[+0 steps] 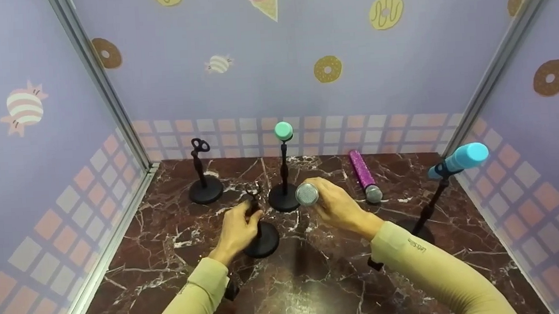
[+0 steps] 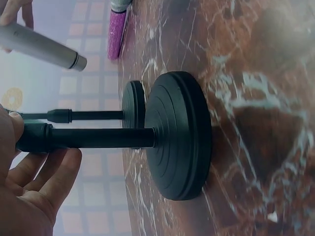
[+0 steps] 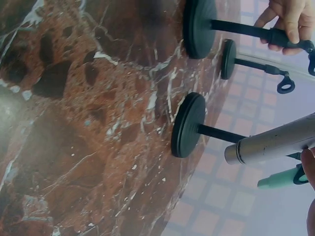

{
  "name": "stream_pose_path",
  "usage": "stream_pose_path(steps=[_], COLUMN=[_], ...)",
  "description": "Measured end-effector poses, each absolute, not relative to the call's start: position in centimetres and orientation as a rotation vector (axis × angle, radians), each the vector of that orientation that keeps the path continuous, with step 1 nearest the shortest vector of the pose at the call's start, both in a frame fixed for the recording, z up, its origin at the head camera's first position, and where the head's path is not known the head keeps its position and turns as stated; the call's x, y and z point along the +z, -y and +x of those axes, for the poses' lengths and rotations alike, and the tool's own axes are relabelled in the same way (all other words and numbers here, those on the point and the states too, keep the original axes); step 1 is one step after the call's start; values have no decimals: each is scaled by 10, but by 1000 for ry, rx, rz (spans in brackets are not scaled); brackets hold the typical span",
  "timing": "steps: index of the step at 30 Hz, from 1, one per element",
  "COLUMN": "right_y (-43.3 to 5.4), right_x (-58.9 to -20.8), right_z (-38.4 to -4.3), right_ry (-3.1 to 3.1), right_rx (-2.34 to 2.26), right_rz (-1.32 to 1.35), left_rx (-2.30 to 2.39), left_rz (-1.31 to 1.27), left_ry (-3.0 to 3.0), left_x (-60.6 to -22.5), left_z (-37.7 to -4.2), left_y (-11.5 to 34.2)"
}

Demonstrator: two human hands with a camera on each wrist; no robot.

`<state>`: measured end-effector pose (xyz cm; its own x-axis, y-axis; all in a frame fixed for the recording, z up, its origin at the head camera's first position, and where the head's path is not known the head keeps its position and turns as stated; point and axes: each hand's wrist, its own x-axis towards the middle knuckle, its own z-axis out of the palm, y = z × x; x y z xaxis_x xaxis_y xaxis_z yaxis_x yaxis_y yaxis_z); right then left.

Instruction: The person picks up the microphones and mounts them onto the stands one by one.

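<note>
My left hand (image 1: 238,230) grips the upper pole of a black microphone stand (image 1: 264,241), its fingers and thumb around the thicker collar. The round base of this stand (image 2: 179,135) rests on the marbled table in the left wrist view. A silver-grey microphone (image 3: 275,142) is held up in my right hand (image 1: 338,202), its mesh head (image 1: 307,194) facing the head camera. In the head view it is to the right of the gripped stand's clip, apart from it. Behind the two hands, a mint-green microphone (image 1: 283,131) sits in another stand (image 1: 285,173).
At the back left, a black stand (image 1: 206,190) has a bare clip. A glittery purple microphone (image 1: 362,169) lies on the table (image 1: 315,271) at the back right. The right-hand stand (image 1: 430,206) carries a blue microphone (image 1: 464,158). Patterned walls (image 1: 265,90) enclose three sides.
</note>
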<state>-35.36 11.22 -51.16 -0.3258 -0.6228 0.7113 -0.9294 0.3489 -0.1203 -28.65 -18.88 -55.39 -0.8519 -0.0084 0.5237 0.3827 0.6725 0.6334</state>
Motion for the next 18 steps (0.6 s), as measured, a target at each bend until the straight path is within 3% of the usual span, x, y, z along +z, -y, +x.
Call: stream_pose_path(steps=[18], right_y=[-96], right_x=[-487], right_z=[-349], right_ry=[2094], right_rx=[892], right_rz=[1306], left_rx=[-1122], left_rz=[-437], left_ry=[2375], left_x=[-554], left_z=[-281], left_y=[147])
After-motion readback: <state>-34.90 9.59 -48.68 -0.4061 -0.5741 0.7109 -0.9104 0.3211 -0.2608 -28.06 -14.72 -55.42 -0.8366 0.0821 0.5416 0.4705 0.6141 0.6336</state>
